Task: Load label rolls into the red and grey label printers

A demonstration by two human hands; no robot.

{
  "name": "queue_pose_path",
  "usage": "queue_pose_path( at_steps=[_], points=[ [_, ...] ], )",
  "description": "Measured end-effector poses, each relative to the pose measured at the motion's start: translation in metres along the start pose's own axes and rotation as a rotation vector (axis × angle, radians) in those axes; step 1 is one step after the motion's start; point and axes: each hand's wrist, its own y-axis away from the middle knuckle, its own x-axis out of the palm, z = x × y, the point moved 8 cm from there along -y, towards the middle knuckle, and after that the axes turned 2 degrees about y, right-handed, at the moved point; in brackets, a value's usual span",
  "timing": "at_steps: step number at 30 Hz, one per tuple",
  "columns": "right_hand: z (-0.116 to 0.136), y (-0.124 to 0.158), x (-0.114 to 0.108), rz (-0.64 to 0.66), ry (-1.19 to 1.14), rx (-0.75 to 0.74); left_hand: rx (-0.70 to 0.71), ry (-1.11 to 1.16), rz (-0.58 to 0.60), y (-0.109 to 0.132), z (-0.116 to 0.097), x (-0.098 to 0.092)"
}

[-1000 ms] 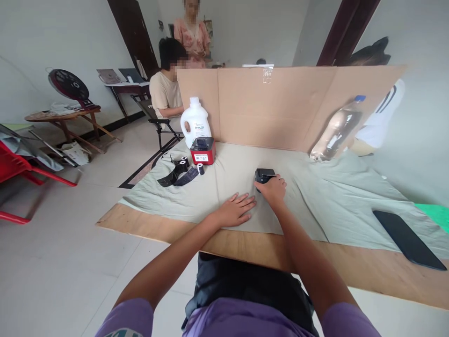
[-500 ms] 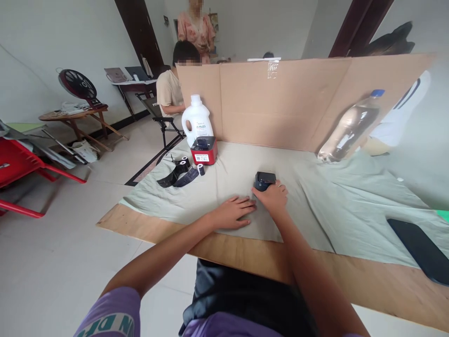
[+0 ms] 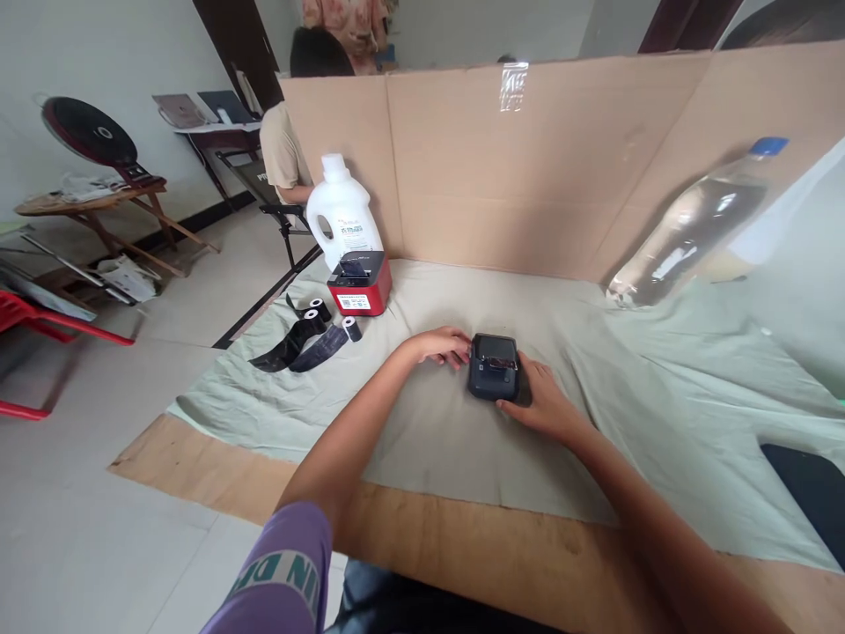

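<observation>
A small black label printer (image 3: 493,367) stands on the cloth in front of me, a dark flap across its upper face. My right hand (image 3: 545,401) grips its right side, thumb along the front lower corner. On the other side, my left hand (image 3: 441,345) is open with fingers slightly bent, their tips close to the printer's left edge; whether they touch it I cannot tell. Farther left is a red and black printer (image 3: 360,283), with small rolls (image 3: 352,329) and unrolled black strips (image 3: 290,343) near it.
A white jug (image 3: 343,211) stands behind the red printer. A cardboard screen (image 3: 502,176) closes off the back. At right a clear bottle with a blue cap (image 3: 700,224) leans, and a dark phone (image 3: 809,493) lies near the edge. Beyond the screen a person sits and another stands.
The black printer has come nearer to me and turned to show more of its top. My left hand has moved from flat on the cloth to its left side. The view has shifted.
</observation>
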Motion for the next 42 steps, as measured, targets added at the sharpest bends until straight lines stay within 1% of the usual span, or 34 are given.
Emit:
queue_pose_path(
  at_steps=[2, 5, 7, 12, 20, 26, 31, 37, 42],
  points=[
    [0.0014, 0.0017, 0.0030, -0.039, 0.006, -0.032, 0.007, 0.015, 0.038, 0.0000, 0.0021, -0.0011],
    [0.0054, 0.0053, 0.0059, -0.084, 0.068, -0.055, 0.038, 0.008, 0.056, 0.0000, 0.0033, -0.0021],
    [0.0076, 0.0069, 0.0069, -0.091, 0.098, -0.062, 0.036, -0.006, 0.063, -0.0011, 0.0045, -0.0012],
    [0.0088, 0.0072, 0.0067, -0.067, 0.110, -0.052, 0.000, -0.020, 0.037, -0.0042, 0.0051, 0.0000],
    [0.0078, 0.0067, 0.0052, -0.073, 0.074, -0.053, -0.071, 0.033, 0.070, -0.0039, 0.0030, 0.0052],
    [0.0043, 0.0060, 0.0052, -0.064, 0.045, -0.028, -0.034, 0.057, 0.080, -0.0067, 0.0030, 0.0046],
    [0.0046, 0.0062, 0.0053, -0.059, 0.023, -0.023, -0.054, 0.049, 0.066, -0.0074, 0.0050, 0.0052],
    [0.0043, 0.0062, 0.0055, -0.056, 0.030, -0.017, -0.041, 0.043, 0.098, -0.0009, 0.0016, 0.0045],
    [0.0037, 0.0058, 0.0062, -0.052, 0.033, -0.011, -0.032, 0.108, 0.085, 0.0011, 0.0014, 0.0015]
  ],
)
